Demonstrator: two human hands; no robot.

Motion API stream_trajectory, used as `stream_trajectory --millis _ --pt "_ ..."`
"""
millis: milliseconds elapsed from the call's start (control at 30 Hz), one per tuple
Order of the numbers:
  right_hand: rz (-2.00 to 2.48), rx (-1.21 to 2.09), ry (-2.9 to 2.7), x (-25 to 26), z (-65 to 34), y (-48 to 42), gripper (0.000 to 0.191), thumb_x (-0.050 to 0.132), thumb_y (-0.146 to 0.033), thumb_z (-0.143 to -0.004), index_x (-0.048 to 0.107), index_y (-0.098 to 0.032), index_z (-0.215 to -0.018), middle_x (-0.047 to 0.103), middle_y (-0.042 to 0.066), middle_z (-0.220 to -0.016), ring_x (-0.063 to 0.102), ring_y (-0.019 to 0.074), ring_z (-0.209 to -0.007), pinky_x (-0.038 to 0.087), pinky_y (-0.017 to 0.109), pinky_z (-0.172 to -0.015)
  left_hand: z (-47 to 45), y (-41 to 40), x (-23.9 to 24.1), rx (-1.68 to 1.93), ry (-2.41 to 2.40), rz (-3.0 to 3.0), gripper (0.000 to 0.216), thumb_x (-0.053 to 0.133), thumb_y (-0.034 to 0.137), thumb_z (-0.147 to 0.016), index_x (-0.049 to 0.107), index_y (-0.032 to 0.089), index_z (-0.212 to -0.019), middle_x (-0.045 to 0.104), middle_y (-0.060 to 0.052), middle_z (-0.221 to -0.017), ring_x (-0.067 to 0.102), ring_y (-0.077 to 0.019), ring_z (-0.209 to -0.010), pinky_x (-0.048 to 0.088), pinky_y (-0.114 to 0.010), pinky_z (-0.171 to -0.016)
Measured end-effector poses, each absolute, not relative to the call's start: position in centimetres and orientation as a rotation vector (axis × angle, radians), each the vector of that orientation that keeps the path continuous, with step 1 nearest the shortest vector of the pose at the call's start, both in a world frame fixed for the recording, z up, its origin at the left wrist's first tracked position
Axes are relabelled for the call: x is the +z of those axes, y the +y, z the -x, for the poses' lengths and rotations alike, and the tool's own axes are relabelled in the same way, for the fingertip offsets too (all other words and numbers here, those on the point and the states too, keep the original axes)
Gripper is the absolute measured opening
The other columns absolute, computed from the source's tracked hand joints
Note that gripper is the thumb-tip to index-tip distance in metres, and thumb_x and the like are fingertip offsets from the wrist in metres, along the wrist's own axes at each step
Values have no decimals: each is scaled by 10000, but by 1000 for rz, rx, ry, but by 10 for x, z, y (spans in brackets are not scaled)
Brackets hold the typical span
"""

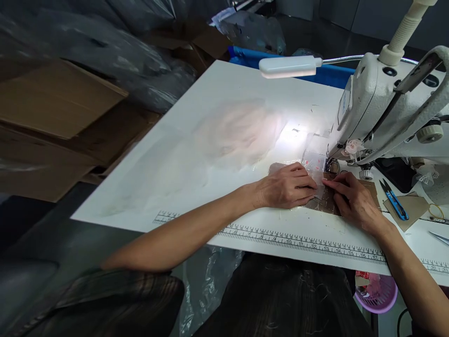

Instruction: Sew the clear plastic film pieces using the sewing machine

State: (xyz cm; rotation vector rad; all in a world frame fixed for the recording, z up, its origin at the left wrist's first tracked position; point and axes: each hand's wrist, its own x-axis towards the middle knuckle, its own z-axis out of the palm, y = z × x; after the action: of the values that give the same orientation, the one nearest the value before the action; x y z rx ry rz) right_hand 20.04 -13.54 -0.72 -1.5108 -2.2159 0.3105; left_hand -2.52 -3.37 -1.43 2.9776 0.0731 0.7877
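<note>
A small piece of clear, sheer material (314, 161) with red-pink dots lies at the needle area of a white sewing machine (361, 107). My left hand (293, 186) rests on its left side, fingers bent and close together over it, thumb hidden. From the right, my right hand (354, 199) pinches its near edge with thumb and forefinger, just in front of the presser foot (329, 164). Brown, shiny backing (324, 203) shows beneath the hands.
Blue thread snips (394, 200) lie on a brown card (409, 211) at right, near a black flat object (394, 175). A lamp (290, 66) hangs above the white table (168, 173). A printed ruler (298, 241) runs along the front edge. Cardboard boxes (56, 103) stand left; a purple basket (380, 304) is below.
</note>
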Motion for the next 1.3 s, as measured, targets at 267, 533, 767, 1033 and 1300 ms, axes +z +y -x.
stream_trajectory --millis 267,533,767,1033,1300 --pt "1353 148 -2345 -6 -198 -143 381 447 -159 -936 714 -224 -1201 613 138 -1075 590 231 -905 574 430 -771 25 -35 -13 695 139 -2980 244 481 263 -992 707 252 -901 761 10 -982 635 -127 -820 435 -314 -809" --pt "1373 141 -2313 -9 -198 -144 365 471 -162 -933 721 -239 -1188 607 134 -1085 595 237 -950 576 426 -801 30 -27 -11 916 236 -3059 507 410 561 -983 661 135 -1095 720 -114 -1078 589 -207 -851 413 -356 -758" --pt "1397 182 -2306 -7 -198 -144 409 466 -134 -907 714 -271 -1202 609 117 -1093 599 231 -928 586 422 -779 29 -23 -17 801 221 -3077 450 387 479 -1023 667 128 -1050 709 -129 -1039 600 -215 -861 488 -361 -757" --pt "1401 168 -2294 -9 -197 -143 409 468 -132 -902 715 -270 -1197 601 114 -1081 594 221 -909 580 417 -777 31 -22 -21 908 196 -3036 425 385 420 -1034 663 102 -987 686 -128 -932 605 -201 -831 544 -352 -770" --pt "1387 163 -2279 -12 -198 -143 387 472 -151 -915 724 -279 -1179 601 108 -1080 590 225 -930 570 408 -784 25 -28 -14 771 381 -3105 498 303 506 -1039 596 134 -1195 655 -108 -963 560 -199 -810 478 -344 -728"
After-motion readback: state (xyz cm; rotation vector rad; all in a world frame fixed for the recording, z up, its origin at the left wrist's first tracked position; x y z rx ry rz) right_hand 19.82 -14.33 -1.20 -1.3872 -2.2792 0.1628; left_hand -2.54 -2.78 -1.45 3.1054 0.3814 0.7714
